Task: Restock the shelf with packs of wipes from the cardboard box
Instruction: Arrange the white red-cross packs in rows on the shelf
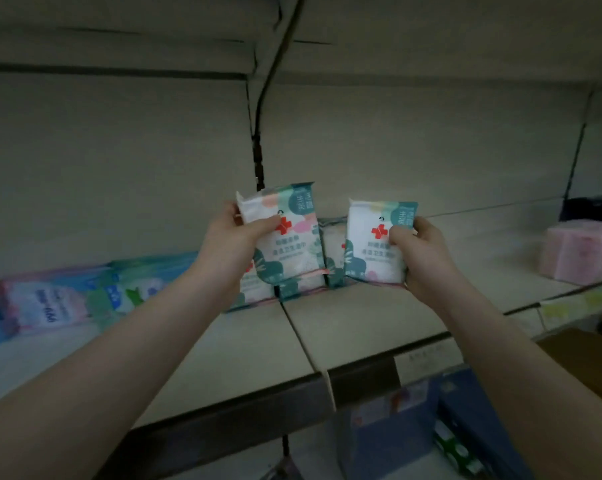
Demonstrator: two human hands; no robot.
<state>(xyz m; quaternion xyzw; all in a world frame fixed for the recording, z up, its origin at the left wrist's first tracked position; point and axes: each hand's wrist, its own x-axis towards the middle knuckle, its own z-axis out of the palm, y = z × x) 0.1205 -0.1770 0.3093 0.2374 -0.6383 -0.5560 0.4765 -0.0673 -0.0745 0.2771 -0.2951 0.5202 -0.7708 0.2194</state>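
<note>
Left hand (235, 233) and right hand (419, 249) each hold 1 upright wipes pack (289, 237) (375, 244) above the shelf (344, 327).

The left pack (289, 244) and right pack (370, 251) are being held side by side, before standing packs (331, 251) on the shelf (361, 323).
</note>
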